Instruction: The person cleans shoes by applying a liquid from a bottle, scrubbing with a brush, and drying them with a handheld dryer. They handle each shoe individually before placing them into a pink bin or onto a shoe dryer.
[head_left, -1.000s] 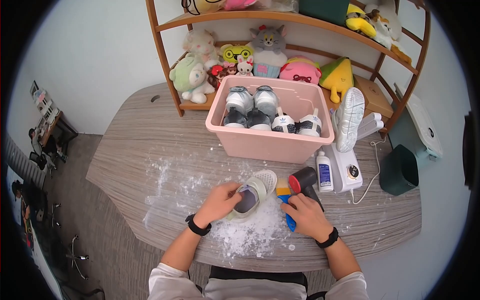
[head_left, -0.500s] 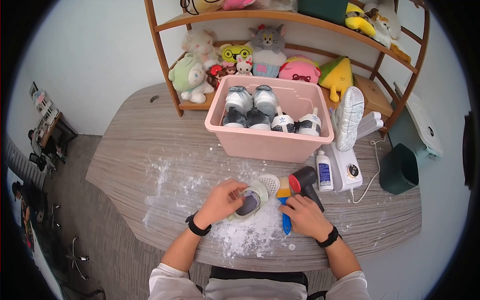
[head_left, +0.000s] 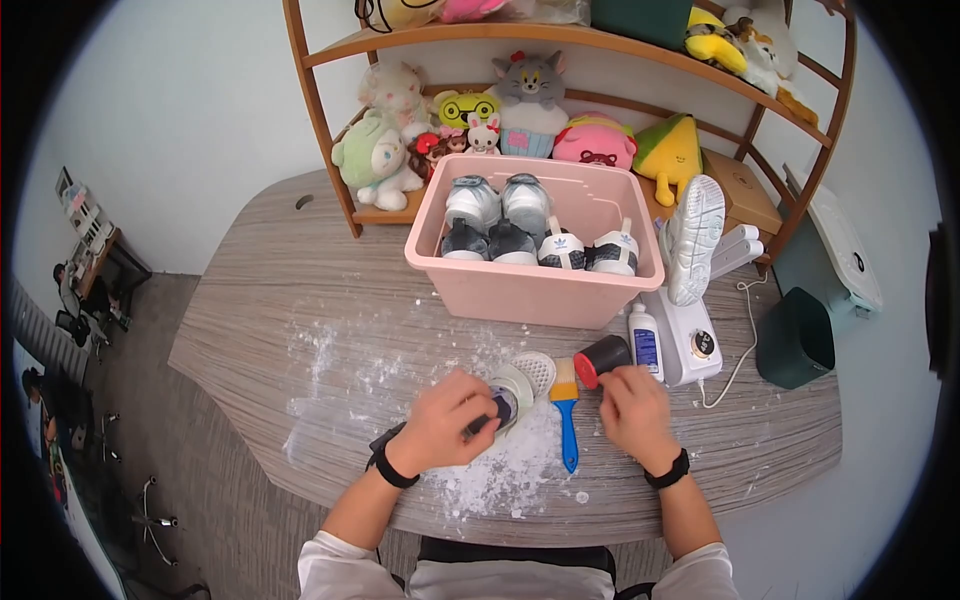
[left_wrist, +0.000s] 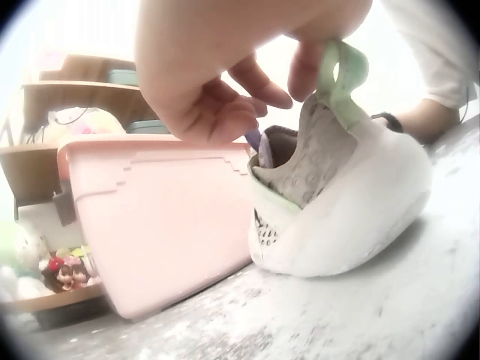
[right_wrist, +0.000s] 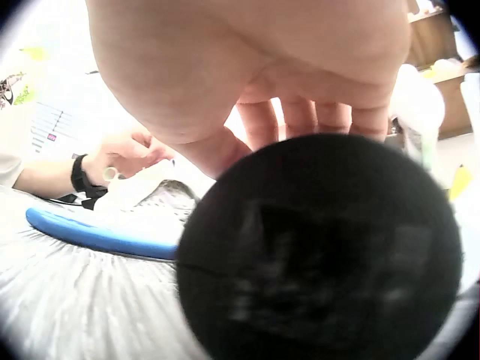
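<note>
A pale green and white shoe (head_left: 513, 388) stands on the powder-dusted table, its perforated sole tipped up at the far end. Over its opening is my left hand (head_left: 452, 418), thumb and fingers pinching the dark purplish insole (head_left: 482, 424). In the left wrist view, the shoe's green heel loop (left_wrist: 343, 75) rises close to those fingers. My right hand (head_left: 637, 420) grips a black hair dryer (head_left: 606, 355) by its handle, which the hand hides. Between the hands lies a brush (head_left: 568, 425) with a blue handle and pale bristles, touched by neither.
Behind the hands, a pink bin (head_left: 530, 290) holds several shoes. A white bottle (head_left: 646, 340) stands beside a white shoe dryer (head_left: 692, 350) with another shoe (head_left: 692, 240) mounted on it. White powder (head_left: 500, 480) covers the table's front. Shelves (head_left: 575, 40) with plush toys rise at the back.
My right hand has left the brush and moved right and up to the hair dryer, which has turned slightly. The left hand has lifted a dark edge of the insole from the shoe.
</note>
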